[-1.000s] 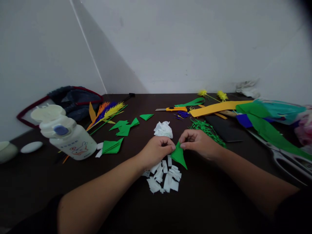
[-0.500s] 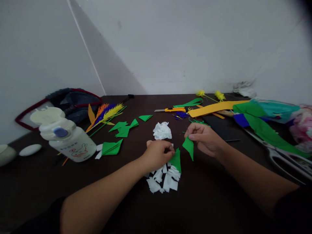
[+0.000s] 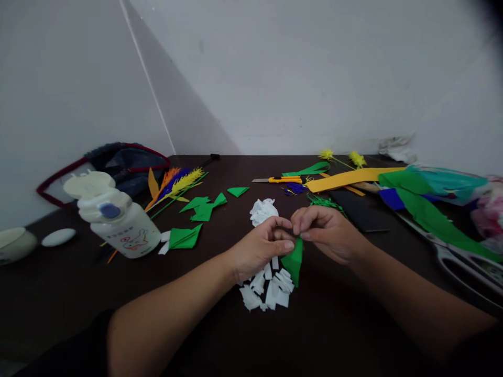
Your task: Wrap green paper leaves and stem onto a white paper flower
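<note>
My right hand (image 3: 330,230) pinches a green paper piece (image 3: 293,264) at its upper end, thumb against fingertips. From the other side my left hand (image 3: 261,248) closes on the top of the same green paper, its fingertips meeting those of the right. The green piece hangs down in a pointed shape; whether it is one layer or two I cannot tell. Small cut white paper strips (image 3: 271,293) lie in a loose heap below the left hand. Just beyond the hands sits a crumpled white paper (image 3: 263,210), partly covered by the left fingers.
On the left stand an open white bottle (image 3: 126,230) and a white stone (image 3: 58,237), near green paper scraps (image 3: 206,209). A yellow cutter knife (image 3: 285,179) with its blade out lies behind. Scissors (image 3: 456,256) and a yellow strip (image 3: 346,177) are on the right.
My hands have come together from apart. The separate green piece in my right hand has moved left to the one at my left hand. The view has shifted slightly.
</note>
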Tool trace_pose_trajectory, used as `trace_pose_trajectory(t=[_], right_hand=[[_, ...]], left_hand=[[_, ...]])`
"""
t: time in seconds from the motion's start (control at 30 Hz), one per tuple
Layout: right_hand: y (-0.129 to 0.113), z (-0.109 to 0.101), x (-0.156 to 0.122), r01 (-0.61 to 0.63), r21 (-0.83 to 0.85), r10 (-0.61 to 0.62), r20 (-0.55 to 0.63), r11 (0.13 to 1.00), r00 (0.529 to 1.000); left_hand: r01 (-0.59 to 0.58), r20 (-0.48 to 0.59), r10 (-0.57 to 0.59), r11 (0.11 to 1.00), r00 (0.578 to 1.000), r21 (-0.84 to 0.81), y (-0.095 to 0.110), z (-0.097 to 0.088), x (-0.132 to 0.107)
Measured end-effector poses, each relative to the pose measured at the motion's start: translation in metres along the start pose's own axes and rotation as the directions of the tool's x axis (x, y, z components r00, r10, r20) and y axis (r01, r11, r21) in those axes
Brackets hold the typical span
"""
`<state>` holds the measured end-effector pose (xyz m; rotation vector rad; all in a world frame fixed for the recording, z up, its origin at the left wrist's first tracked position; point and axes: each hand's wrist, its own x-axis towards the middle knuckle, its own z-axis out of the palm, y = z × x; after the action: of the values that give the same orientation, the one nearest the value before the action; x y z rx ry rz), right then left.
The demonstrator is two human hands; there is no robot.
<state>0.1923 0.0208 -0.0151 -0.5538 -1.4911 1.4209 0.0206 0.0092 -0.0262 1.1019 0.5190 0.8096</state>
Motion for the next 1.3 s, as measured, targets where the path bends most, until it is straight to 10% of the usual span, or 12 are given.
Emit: trace_pose_trajectory(t=[0.63, 0.9, 0.97, 1.1, 1.3], right_hand=[[0.007, 0.009, 0.004, -0.043, 0.079, 0.042, 0.019, 0.996, 0.999], [0.018, -0.018, 0.022, -0.037, -0.237, -0.019, -0.231, 0.971, 0.973], [0.025, -0.02, 0.034, -0.087, -0.571, -0.02, -0.178, 0.816, 0.984], [0.042, -0.013, 0.057, 0.074, -0.982, 0.01, 0.077, 0.173, 0.997], [0.059, -0.001, 0.07, 0.121, -0.993, 0.032, 0.121, -0.005, 0.992]], left_hand=[[0.034, 0.0, -0.034, 0.991, 0.999, 0.127, 0.0, -0.006, 0.0], [-0.009, -0.109, 0.04, 0.963, 0.993, 0.271, 0.01, -0.011, -0.001], [-0.057, -0.186, 0.111, 0.961, 0.976, 0.271, 0.013, -0.016, 0.001], [-0.148, -0.318, 0.228, 0.955, 0.92, 0.257, 0.02, -0.03, 0.002], [-0.138, -0.402, 0.267, 0.936, 0.876, 0.323, 0.023, -0.045, 0.002]])
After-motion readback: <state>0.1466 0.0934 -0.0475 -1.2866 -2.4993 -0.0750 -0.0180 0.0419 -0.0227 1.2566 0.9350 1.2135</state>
